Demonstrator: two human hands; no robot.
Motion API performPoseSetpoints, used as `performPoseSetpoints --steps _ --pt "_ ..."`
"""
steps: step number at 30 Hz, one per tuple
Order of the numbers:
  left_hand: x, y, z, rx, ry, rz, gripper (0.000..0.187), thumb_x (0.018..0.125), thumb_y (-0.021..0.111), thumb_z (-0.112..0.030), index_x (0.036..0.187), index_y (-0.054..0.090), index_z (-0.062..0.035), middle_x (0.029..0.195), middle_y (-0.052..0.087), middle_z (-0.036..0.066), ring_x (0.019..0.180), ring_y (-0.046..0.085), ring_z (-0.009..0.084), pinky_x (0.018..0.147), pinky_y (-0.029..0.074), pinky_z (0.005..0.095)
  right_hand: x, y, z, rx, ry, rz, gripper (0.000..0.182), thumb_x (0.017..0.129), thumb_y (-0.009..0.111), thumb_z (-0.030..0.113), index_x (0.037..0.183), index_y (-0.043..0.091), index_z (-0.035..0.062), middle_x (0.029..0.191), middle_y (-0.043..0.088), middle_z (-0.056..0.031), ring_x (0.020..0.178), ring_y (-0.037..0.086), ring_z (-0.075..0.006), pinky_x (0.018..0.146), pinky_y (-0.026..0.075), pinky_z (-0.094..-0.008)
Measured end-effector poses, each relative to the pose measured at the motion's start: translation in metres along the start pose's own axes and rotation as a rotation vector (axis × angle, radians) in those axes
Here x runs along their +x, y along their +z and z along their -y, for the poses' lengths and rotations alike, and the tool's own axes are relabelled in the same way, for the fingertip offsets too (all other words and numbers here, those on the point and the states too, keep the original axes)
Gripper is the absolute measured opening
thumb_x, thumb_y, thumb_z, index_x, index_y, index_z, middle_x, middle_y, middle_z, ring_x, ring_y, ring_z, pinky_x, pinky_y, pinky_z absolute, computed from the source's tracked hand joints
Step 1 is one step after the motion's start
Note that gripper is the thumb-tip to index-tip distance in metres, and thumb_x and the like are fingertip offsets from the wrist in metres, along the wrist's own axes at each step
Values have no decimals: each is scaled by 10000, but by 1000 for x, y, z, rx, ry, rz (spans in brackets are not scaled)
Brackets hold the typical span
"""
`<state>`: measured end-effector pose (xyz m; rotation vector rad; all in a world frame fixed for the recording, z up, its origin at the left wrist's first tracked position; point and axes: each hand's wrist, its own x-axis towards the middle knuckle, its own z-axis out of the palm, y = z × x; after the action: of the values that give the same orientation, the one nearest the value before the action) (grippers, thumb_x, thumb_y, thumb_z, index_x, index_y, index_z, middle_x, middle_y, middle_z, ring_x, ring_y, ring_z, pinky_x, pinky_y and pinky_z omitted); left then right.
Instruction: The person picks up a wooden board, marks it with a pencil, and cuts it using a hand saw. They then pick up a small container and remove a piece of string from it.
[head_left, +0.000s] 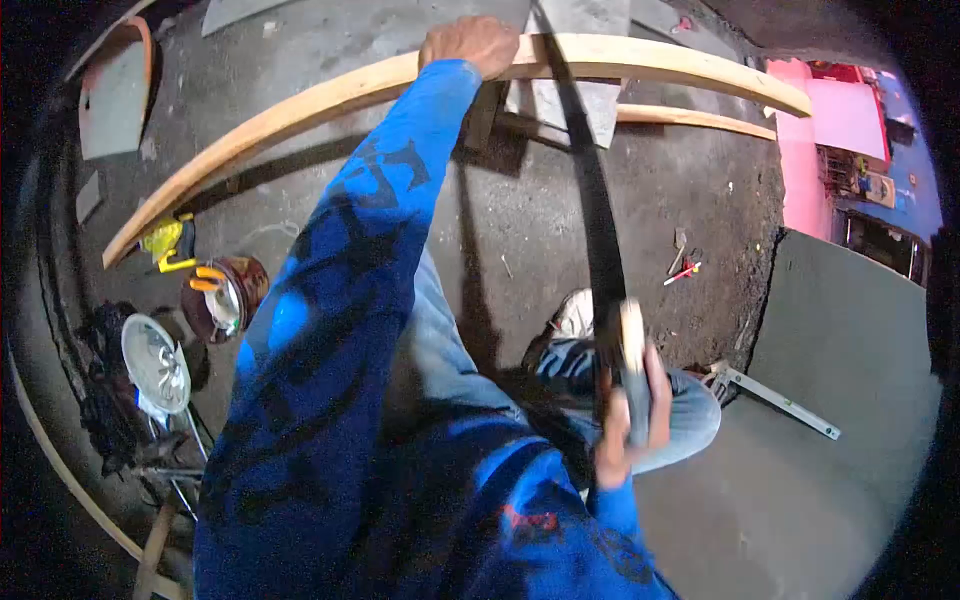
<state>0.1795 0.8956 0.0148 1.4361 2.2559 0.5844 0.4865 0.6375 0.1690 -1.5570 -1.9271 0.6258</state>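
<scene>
My left hand (470, 45) is stretched far forward, its fingers closed over a long pale wooden plank (340, 95). The plank runs across the upper part of the view and looks curved through the wide lens. Low on the right, close to my bent knee, my right hand (635, 415) is wrapped around the handle of a hand saw (598, 215). The saw's long dark blade points away from me and overlaps the plank just right of my left hand. Below the plank, a dark block-like support (487, 115) partly shows.
A second wooden strip (700, 122) lies beyond. Left on the floor are a yellow-handled tool (175, 243), a brown bucket (243, 275) holding an orange-handled tool, and a white bowl (145, 350) of small items. At right are a metal square (785, 403) and a large grey board (845, 310).
</scene>
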Motion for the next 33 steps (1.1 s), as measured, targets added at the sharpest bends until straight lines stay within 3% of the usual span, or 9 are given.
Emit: performPoseSetpoints --steps 4,9,14,17,21,25,29,30,33 --pt "-15 -2 7 -2 3 -67 490 904 368 -388 953 711 -41 1030 657 238 958 633 413 885 474 494 -1 -14 26 54 -84 43 508 846 616 228 1225 534 -102 1138 624 -251 1078 616 -312 957 460 -391" --pt "-35 -13 -4 46 58 -69 510 921 364 -400 937 704 -21 989 662 240 913 637 435 856 486 505 156 117 21 234 -340 -44 402 862 629 94 1254 557 36 1132 639 -169 982 641 -228 852 486 -323" --pt "-4 4 7 44 72 -140 452 911 355 -320 878 722 -59 929 678 219 888 657 378 812 502 479 52 48 5 3 -237 -1 431 873 598 123 1269 525 -30 1201 609 -217 1104 604 -269 941 460 -374" --pt "-31 -4 -3 3 26 -137 453 909 356 -319 862 721 -56 928 678 217 877 656 382 813 501 478 -32 -17 10 122 122 -48 523 843 612 226 1243 518 -97 1187 596 -258 1068 613 -334 967 446 -399" --pt "-17 2 4 39 54 -206 443 904 376 -337 846 718 -61 889 686 196 827 665 377 783 510 479 75 45 24 66 -219 -26 383 863 564 32 1239 550 -38 1160 623 -215 1010 639 -263 899 484 -350" --pt "-36 6 7 19 123 -264 417 910 396 -306 795 706 -51 822 682 193 775 668 376 707 524 464 177 134 46 200 -328 -84 389 852 655 138 1228 587 63 993 677 -157 860 628 -148 775 501 -293" --pt "-48 2 -2 43 144 -407 348 887 449 -251 737 703 -67 791 682 185 731 670 352 684 523 438 154 75 48 283 -294 -214 418 847 671 154 1215 586 -25 1123 650 -148 1003 605 -193 900 468 -330" --pt "-47 18 7 158 127 -418 279 869 480 -229 753 688 -84 780 676 153 728 657 306 683 498 436 139 50 51 139 -498 -355 463 853 671 204 1234 567 -38 1187 617 -173 1047 595 -232 938 457 -359" --pt "-69 21 3 -10 315 -721 195 854 506 -224 770 628 -98 761 639 98 736 621 267 679 452 428 96 4 60 -2 -370 -677 708 902 456 517 1289 477 -75 1281 522 -222 1075 585 -321 882 524 -426"
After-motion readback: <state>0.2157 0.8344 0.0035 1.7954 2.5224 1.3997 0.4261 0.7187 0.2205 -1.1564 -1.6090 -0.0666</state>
